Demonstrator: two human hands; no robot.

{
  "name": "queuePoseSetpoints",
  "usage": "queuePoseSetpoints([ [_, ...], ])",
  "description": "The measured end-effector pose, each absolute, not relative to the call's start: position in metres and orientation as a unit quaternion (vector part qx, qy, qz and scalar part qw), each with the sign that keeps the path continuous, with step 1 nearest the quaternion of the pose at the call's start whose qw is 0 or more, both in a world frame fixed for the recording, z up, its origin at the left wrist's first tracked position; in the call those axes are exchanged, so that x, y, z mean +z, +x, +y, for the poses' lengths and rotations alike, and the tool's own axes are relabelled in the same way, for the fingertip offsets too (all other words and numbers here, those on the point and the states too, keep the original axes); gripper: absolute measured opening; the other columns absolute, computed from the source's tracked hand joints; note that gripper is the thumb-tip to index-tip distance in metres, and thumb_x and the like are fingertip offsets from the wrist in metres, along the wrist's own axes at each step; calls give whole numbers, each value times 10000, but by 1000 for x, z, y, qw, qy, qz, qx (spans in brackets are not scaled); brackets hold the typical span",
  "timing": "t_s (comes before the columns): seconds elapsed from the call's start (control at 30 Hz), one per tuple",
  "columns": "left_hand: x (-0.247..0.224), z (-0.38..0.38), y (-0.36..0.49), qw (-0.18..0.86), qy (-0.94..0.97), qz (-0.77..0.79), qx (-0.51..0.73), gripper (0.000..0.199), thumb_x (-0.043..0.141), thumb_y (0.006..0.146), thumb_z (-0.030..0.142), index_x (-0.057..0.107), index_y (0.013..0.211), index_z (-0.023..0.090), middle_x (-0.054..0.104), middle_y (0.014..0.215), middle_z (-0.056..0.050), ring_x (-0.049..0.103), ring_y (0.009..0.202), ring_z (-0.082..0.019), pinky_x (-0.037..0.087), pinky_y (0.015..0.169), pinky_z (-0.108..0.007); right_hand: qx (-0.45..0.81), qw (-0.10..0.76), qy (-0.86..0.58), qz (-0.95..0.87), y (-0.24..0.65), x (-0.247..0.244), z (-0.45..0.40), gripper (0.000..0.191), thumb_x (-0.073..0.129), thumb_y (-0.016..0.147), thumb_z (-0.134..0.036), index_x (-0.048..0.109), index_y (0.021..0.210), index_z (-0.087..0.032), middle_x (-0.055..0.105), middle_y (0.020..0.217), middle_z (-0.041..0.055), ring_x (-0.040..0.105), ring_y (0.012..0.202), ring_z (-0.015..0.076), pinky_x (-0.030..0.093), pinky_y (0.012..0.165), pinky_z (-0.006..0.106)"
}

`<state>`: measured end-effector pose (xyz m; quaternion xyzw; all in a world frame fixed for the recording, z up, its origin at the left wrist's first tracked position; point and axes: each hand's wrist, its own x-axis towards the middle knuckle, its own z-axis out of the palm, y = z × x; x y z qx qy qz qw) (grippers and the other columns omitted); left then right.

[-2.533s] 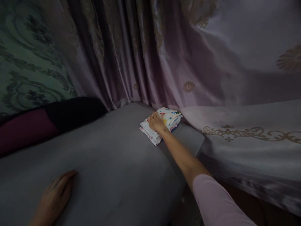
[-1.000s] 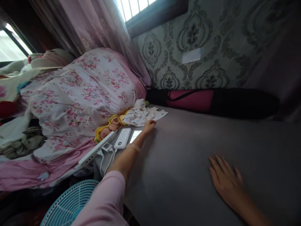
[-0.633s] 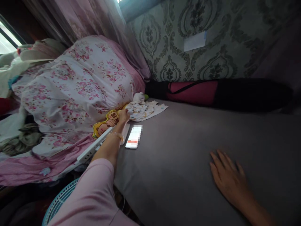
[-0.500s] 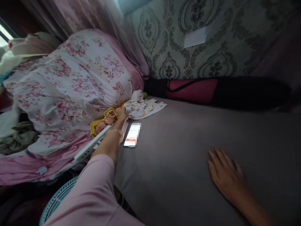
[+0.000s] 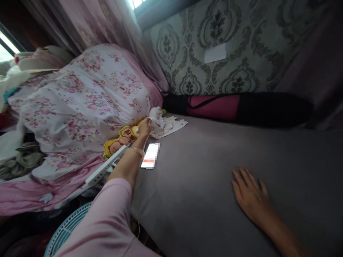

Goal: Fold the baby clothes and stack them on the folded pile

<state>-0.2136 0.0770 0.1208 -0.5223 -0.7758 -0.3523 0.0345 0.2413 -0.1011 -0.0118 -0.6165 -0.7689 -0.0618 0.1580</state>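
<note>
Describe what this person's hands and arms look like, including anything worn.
The left hand is ungloved, with a pale bracelet near its wrist and a light pink sleeve ending around the elbow. The right hand is ungloved too; no sleeve or bracelet shows there.

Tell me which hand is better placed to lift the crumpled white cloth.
Left, I'd judge: the left hand is at the white cloth, apparently pinching its edge. The right hand lies flat on the gray surface, well away from it.

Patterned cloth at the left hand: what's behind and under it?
Behind the cloth: a white soft item and a long bag. The grey surface shows beside the cloth; what's underneath is covered.
</note>
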Motion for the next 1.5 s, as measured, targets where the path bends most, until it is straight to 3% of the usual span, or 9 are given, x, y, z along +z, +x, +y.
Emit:
queuePoseSetpoints([
  [0.17, 135, 90, -186, 7, -519, -740, -427, 300, 368, 916, 228, 588, 1085, 112, 641, 807, -49, 583, 706, -158, 435, 659, -243, -64, 162, -615, -769, 241, -12, -102, 621, 147, 945, -387, 535, 1335, -99, 468, 1421, 156, 372, 1337, 314, 258, 1079, 557],
  [0.27, 141, 92, -155, -29, -539, -692, -478, 314, 368, 908, 190, 585, 1129, 136, 606, 727, -6, 551, 627, -128, 435, 617, -221, -73, 163, -613, -770, 242, -13, -101, 630, 132, 943, -387, 540, 1332, -104, 476, 1412, 160, 381, 1332, 317, 277, 1064, 560],
  [0.4, 145, 88, -101, -154, -576, -528, -604, 279, 414, 860, 120, 651, 1006, 138, 637, 832, -28, 566, 729, -120, 460, 709, -224, -80, 160, -610, -772, 243, -13, -100, 633, 134, 938, -394, 557, 1313, -109, 480, 1408, 165, 398, 1319, 315, 293, 1054, 560],
  [0.63, 135, 58, -1, -385, -552, -331, -662, 436, 642, 768, 208, 580, 1198, 173, 635, 933, -30, 585, 800, -118, 473, 759, -239, -73, 148, -609, -776, 245, -14, -99, 646, 121, 944, -407, 536, 1331, -98, 462, 1423, 162, 388, 1326, 322, 280, 1059, 570],
  [0.87, 120, 9, 81, -550, -504, -227, -626, 616, 766, 686, 295, 551, 1252, 183, 623, 889, -18, 581, 738, -99, 479, 733, -243, -16, 231, -603, -763, 247, -13, -98, 599, 206, 943, -453, 480, 1346, -105, 495, 1384, 176, 425, 1298, 320, 271, 1076, 558],
  [1.07, 124, -20, 112, -674, -490, -147, -532, 617, 797, 664, 261, 588, 1239, 174, 642, 859, -30, 596, 710, -103, 478, 713, -256, 122, 404, -666, -614, 259, -5, -86, 741, 376, 862, -563, 334, 1414, -71, 519, 1328, 220, 529, 1199, 327, 439, 973, 448],
  [1.17, 123, -22, 108, -709, -482, -152, -492, 581, 797, 667, 245, 609, 1210, 157, 655, 831, -30, 608, 694, -101, 481, 692, -240, 168, 431, -646, -607, 258, 7, -83, 705, 453, 828, -538, 382, 1387, -114, 568, 1282, 182, 560, 1157, 313, 458, 949, 419],
  [1.33, 117, -14, 89, -712, -446, -221, -496, 437, 761, 713, 275, 657, 1121, 158, 679, 854, -36, 615, 661, -89, 486, 630, -207, 244, 464, -575, -628, 256, 24, -70, 475, 453, 834, -432, 540, 1219, -167, 630, 1210, 122, 602, 1082, 241, 465, 939, 384],
  [1.5, 117, -5, 67, -697, -428, -270, -507, 419, 729, 748, 256, 643, 1141, 140, 687, 911, -63, 632, 701, -104, 503, 647, -223, 246, 493, -577, -604, 266, 37, -48, 381, 469, 826, -424, 639, 1018, -142, 699, 1014, 110, 634, 927, 226, 481, 861, 367],
])
